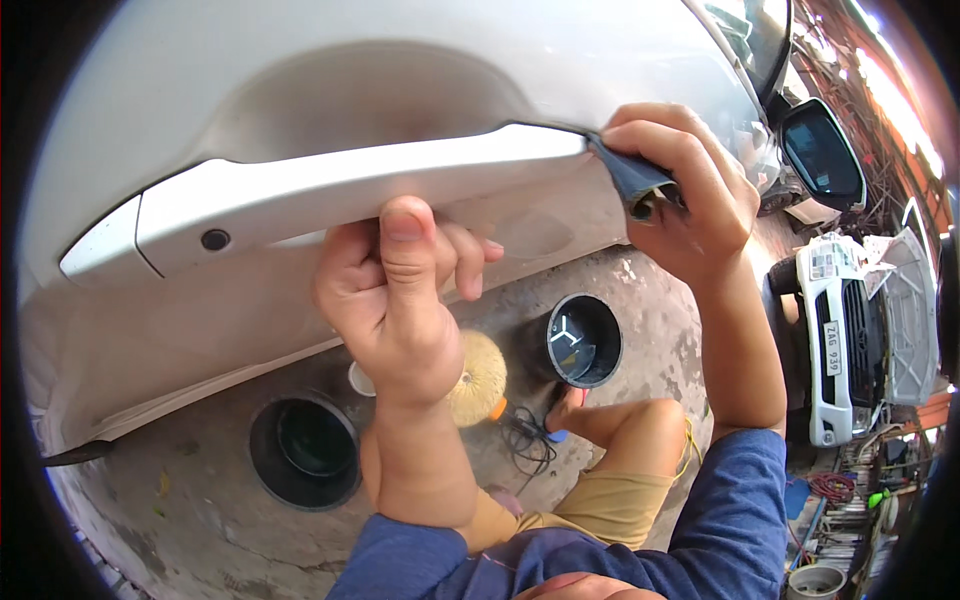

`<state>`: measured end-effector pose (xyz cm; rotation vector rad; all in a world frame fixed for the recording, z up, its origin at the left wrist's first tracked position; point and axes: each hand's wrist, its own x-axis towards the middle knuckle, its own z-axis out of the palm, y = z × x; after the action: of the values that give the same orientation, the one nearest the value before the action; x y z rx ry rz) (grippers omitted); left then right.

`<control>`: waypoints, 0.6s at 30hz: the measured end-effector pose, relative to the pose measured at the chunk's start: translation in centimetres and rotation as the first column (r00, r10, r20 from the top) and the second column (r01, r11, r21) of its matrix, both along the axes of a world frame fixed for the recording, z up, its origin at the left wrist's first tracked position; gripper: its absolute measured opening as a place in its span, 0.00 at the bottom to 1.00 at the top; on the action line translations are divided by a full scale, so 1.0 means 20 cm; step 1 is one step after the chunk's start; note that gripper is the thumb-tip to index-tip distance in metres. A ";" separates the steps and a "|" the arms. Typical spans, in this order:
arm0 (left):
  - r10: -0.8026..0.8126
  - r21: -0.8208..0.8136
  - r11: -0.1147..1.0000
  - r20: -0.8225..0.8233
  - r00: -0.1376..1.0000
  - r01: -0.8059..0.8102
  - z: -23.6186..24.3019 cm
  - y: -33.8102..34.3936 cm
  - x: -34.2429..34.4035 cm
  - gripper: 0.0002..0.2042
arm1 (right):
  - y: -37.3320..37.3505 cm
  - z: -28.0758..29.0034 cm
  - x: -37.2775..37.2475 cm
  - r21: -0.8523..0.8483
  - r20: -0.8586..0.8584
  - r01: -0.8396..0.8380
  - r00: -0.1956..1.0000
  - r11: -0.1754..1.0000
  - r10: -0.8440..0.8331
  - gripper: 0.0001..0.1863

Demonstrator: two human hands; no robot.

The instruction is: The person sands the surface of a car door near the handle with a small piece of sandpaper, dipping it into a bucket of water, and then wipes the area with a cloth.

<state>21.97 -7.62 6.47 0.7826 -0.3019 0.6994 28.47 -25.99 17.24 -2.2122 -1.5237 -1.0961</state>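
**Along a silver car's door handle, two bare hands at work**

At the left, the door handle (370, 180) begins with a separate end piece and a round dark keyhole (215, 240), then runs across the door (150, 110). Below on the floor (200, 530) stands a black bucket (258, 440). Near the handle's middle is the left hand (385, 310), its forearm upright, thumb pointing up against the lower edge, fingers curled behind; whether it grips the handle, I cannot tell. A round yellow pad (483, 375) lies beneath, partly behind the wrist, and another black bucket (617, 340) stands just right of it. At the handle's right end, the right hand (690, 190) bends at the wrist, fingers pinched closed on a curled dark sheet (630, 180) that touches the tip. Farther right are the side mirror (822, 152) and a white vehicle (825, 410), whose number plate (832, 348) carries readable dark characters.
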 end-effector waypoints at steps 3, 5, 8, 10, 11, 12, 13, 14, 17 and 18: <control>0.036 -0.004 0.999 -0.055 0.998 -0.037 0.02 0.00 -0.01 0.15 | -0.03 -0.04 0.04 0.047 0.020 -0.018 1.000 0.999 0.017 0.15; 0.024 -0.004 1.000 -0.038 0.999 -0.024 0.01 0.01 -0.01 0.15 | 0.01 -0.01 0.00 0.032 0.016 0.023 1.000 0.999 -0.023 0.15; 0.048 0.037 0.998 -0.070 0.996 -0.045 0.05 -0.01 -0.01 0.16 | -0.03 -0.03 0.02 0.029 0.018 -0.009 1.000 1.000 0.008 0.15; 0.080 0.070 0.995 -0.119 0.990 -0.072 0.05 -0.01 -0.01 0.19 | -0.03 -0.03 0.02 0.030 0.004 -0.005 1.000 1.000 0.005 0.15; 0.052 0.037 0.998 -0.078 0.996 -0.049 0.03 0.00 0.00 0.17 | -0.01 -0.02 0.02 0.038 0.000 -0.010 1.000 0.999 0.010 0.14; 0.025 0.005 1.000 -0.035 0.999 -0.025 0.02 0.00 0.00 0.16 | 0.00 -0.01 0.01 0.047 -0.004 -0.014 1.000 0.999 0.014 0.14; 0.023 0.008 1.000 -0.034 0.999 -0.023 0.01 0.00 0.00 0.16 | 0.00 -0.01 0.01 0.049 -0.002 -0.012 1.000 0.999 0.012 0.14; 0.018 0.006 1.000 -0.039 0.999 -0.018 0.01 0.01 0.00 0.16 | 0.00 -0.02 0.01 0.038 0.009 0.018 1.000 0.999 -0.018 0.14; 0.022 0.002 1.000 -0.041 0.999 -0.022 0.01 0.00 0.01 0.16 | -0.02 -0.04 0.02 0.040 -0.002 0.026 1.000 0.999 -0.025 0.14; 0.026 -0.001 1.000 -0.038 0.999 -0.026 0.01 0.00 0.01 0.16 | -0.03 -0.05 0.03 0.053 -0.025 0.008 1.000 0.999 -0.007 0.14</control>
<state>22.25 -7.53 6.65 0.7987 -0.2569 0.7086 29.07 -26.58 16.25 -2.1901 -1.4609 -1.0945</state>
